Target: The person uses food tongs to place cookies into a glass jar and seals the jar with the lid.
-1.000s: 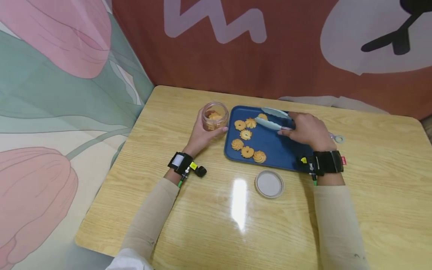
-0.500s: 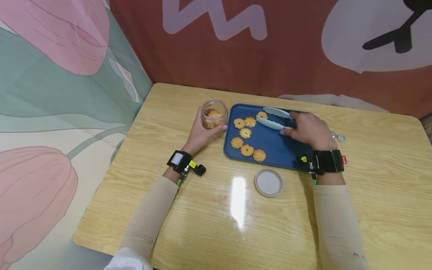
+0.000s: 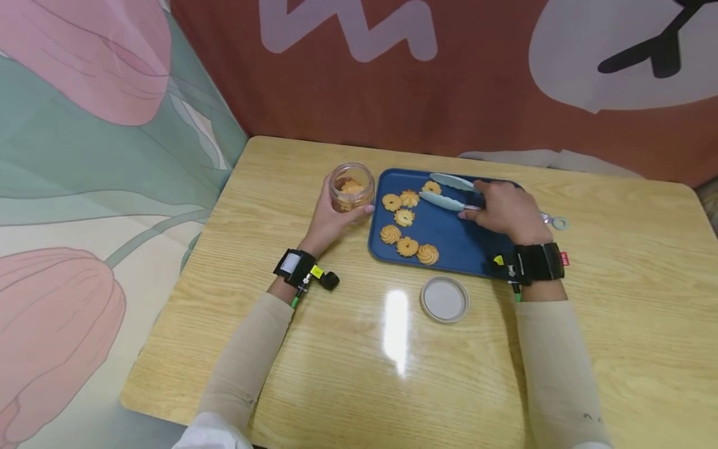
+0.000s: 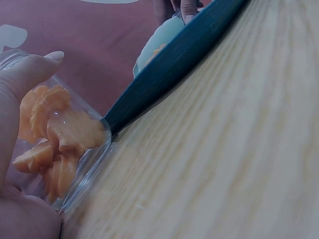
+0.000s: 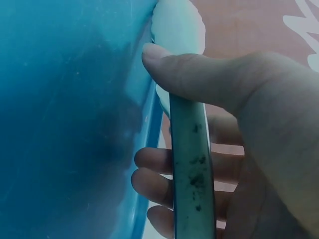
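Wooden table (image 3: 617, 262): right hand (image 3: 507, 212) fingers clamp tongs (image 3: 449, 193); left hand (image 3: 328, 221) fingers grip jar (image 3: 351, 186).

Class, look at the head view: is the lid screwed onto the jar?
No: the lid lies flat on the table in front of the tray, apart from the open jar that the left hand holds.

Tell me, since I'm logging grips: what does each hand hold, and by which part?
The left hand grips the cookie jar round its side wall. The right hand holds the tongs at mid-handle, thumb above, fingers below.
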